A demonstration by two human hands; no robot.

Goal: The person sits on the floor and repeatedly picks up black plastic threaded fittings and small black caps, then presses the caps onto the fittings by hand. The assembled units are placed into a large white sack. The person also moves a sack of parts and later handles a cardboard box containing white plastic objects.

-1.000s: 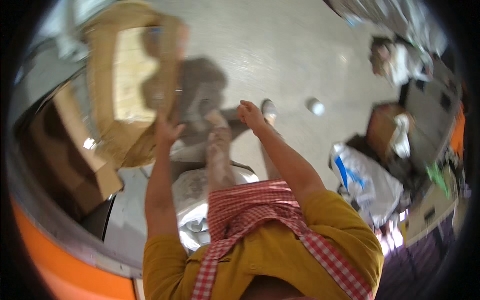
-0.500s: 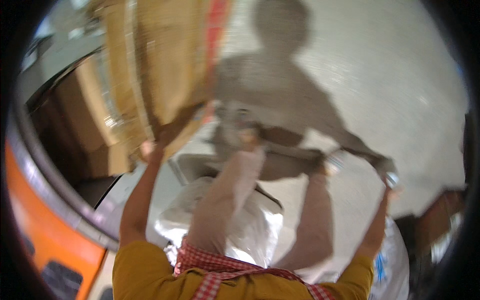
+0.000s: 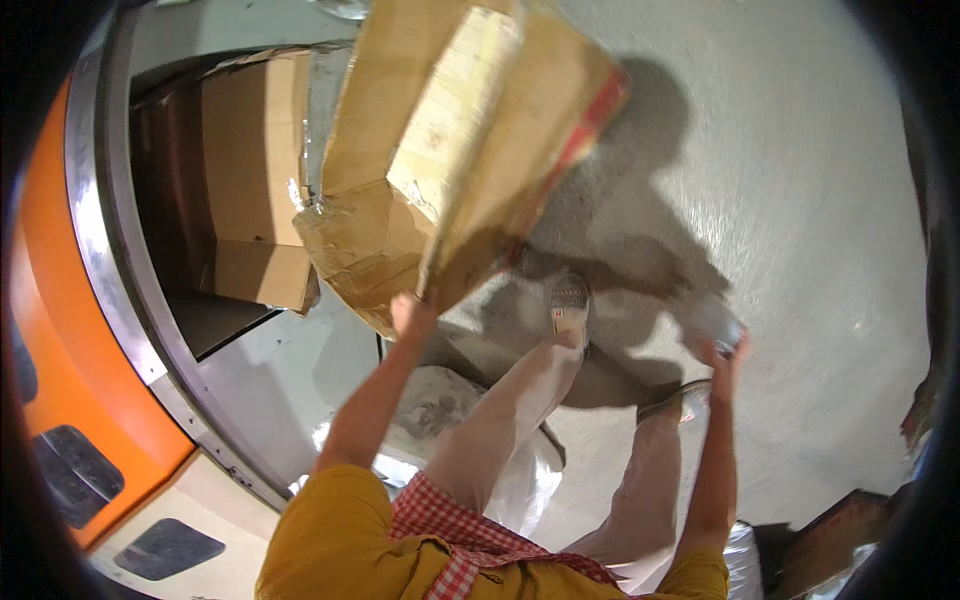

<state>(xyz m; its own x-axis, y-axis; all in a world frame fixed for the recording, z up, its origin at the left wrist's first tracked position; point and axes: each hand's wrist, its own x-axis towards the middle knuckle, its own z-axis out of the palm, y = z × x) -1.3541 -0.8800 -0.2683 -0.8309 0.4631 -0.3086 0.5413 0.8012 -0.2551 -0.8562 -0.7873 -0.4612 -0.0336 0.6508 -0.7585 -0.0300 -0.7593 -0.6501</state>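
Observation:
My left hand (image 3: 412, 315) is closed on the lower edge of a brown cardboard box (image 3: 470, 160). The box is worn, partly folded flat, with a pale panel and a red stripe along its right edge. It hangs tilted over the floor ahead of me. Lower right of it, my right hand (image 3: 730, 348) is closed around a small, shiny, partly see-through greyish thing (image 3: 712, 325); blur hides its kind. The two hands are well apart.
An open cardboard box (image 3: 255, 170) sits at the left, beside a metal-edged orange machine panel (image 3: 110, 400). A clear plastic bag (image 3: 430, 400) lies by my left leg. Lower right are a brown box (image 3: 835, 540) and a silvery bag (image 3: 742, 560). Grey floor (image 3: 800, 200) stretches ahead.
The view has swung left, so the machine and open box show more fully. My left hand and the cardboard appear farther right. My right hand has come nearer, still holding the shiny thing.

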